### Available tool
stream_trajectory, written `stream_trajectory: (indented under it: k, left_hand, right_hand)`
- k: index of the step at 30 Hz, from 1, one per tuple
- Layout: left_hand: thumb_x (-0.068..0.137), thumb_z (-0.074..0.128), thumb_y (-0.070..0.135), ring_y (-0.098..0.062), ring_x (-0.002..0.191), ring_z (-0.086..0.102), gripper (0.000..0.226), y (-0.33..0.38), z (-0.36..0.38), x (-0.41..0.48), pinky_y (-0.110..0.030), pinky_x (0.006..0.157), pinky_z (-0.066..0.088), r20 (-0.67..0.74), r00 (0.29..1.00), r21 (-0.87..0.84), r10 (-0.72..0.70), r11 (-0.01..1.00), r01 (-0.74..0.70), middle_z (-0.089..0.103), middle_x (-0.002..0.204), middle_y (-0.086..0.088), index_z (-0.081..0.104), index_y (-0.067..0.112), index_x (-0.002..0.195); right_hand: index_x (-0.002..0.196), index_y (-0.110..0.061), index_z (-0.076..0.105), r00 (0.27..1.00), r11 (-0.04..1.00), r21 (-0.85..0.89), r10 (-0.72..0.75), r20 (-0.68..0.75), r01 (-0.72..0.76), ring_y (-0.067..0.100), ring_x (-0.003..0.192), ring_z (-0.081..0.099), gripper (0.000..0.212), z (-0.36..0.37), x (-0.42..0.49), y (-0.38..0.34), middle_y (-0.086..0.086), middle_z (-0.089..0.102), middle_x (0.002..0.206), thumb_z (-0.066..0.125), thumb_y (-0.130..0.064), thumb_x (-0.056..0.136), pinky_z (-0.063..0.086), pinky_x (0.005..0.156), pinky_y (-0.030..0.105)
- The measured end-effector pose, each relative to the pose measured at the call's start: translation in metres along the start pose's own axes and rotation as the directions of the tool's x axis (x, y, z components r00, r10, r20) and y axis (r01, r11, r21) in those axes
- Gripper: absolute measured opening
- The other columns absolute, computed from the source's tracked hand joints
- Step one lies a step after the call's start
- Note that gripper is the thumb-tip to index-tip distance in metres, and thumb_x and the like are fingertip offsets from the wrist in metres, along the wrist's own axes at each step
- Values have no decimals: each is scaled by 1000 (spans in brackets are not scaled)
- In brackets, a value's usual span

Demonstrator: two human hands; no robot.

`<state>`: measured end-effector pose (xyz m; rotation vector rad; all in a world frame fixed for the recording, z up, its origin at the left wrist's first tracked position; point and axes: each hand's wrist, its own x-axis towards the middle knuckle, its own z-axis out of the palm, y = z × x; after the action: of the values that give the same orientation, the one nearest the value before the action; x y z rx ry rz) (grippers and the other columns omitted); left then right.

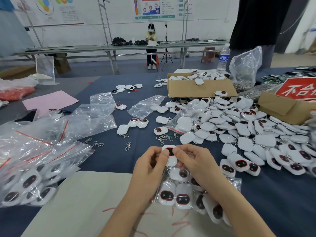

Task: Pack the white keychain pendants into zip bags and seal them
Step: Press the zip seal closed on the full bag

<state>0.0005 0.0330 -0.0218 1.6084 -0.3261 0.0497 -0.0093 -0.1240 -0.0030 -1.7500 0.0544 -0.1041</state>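
At the near edge of the blue-covered table (119, 161), both hands are meeting over one white pendant (169, 153). The left hand (150, 165) is pinching its left side with thumb and curled fingers, and the right hand (193, 161) is pinching its right side in the same way, so neither hand is free. The pendant is lying with its long axis running away from the person: the dark, red-rimmed face is pointing to the far side, and the ring end is pointing back toward the body. Just below and nearer the person, a clear zip bag (236, 183) is lying flat, already holding several pendants. The right forearm is crossing over it, while the left hand is hovering at its left edge. Its mouth is hidden under the hands, so which way it is opening cannot be told. Judging from this, the pendant is heading ring-end first down into that bag, a short pull toward the body, with the right hand sitting nearer the bag. Loose pendants (239, 130) are heaping up well to the right, empty zip bags (95, 117) are lying to the far left, and filled bags (29, 185) are resting at near left.
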Motion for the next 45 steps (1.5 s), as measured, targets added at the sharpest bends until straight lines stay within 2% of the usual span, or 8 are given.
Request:
stream_trajectory:
  k: [5,10,24,28,30,33,37,45]
  left_hand:
    - [102,60,24,-29,93,66,18,-2,1,-1,-38,83,57,86,996,35,5,999,-8,73,98,-5,68,36,113]
    - [101,62,19,-28,98,68,26,-2,-1,0,-39,88,57,107,994,44,14,999,-19,75,103,1,67,37,119]
    - [100,61,20,-14,92,68,29,-6,-4,1,-23,81,56,100,994,140,47,988,-60,74,102,11,64,43,117]
    - [99,64,26,-6,86,65,25,-8,0,0,-11,73,49,-26,996,192,86,978,-79,71,96,16,62,44,116]
    - [99,64,35,-6,92,64,17,-10,-1,-1,-19,78,51,-59,988,299,146,946,-122,68,99,18,62,44,112]
    - [101,60,32,-11,101,59,14,-7,-2,-3,-31,83,50,-11,953,483,303,836,-260,61,102,19,65,38,113]
    - [97,65,27,-9,97,58,6,-3,-2,-4,-34,82,49,-42,945,515,325,817,-258,60,95,18,69,27,102]
    - [94,69,29,-11,89,59,5,-6,-5,-3,-27,74,47,-37,948,503,317,826,-256,59,90,18,66,31,91]
  right_hand:
    - [101,-16,73,1000,1000,6,-5,-24,5,4,58,60,12,-2,2,2,-4,67,61,66,-24,96,52,63,18]
    - [103,-12,73,1000,997,75,-5,-26,7,4,57,62,12,-2,3,3,-4,68,60,67,-18,94,52,61,15]
    - [104,-14,72,1000,999,46,-12,6,12,0,58,62,12,-3,4,6,-6,69,63,65,-18,96,51,62,13]
    - [111,-15,68,999,996,75,-46,-25,47,7,67,69,14,-1,4,8,-2,75,74,64,-15,97,57,67,20]
    - [121,-26,64,996,990,110,-91,7,90,11,77,72,26,1,3,9,-1,76,87,65,-15,97,60,74,25]
    - [104,-46,69,985,987,70,-150,84,145,13,90,74,28,4,1,6,-4,77,97,66,-19,96,60,82,27]
    - [89,-35,72,989,982,170,-99,114,79,18,91,76,27,1,0,4,4,79,94,64,-10,97,58,77,21]
    - [102,-13,65,990,974,224,-64,128,35,24,95,74,13,-1,-2,5,12,78,98,59,-2,98,59,79,23]
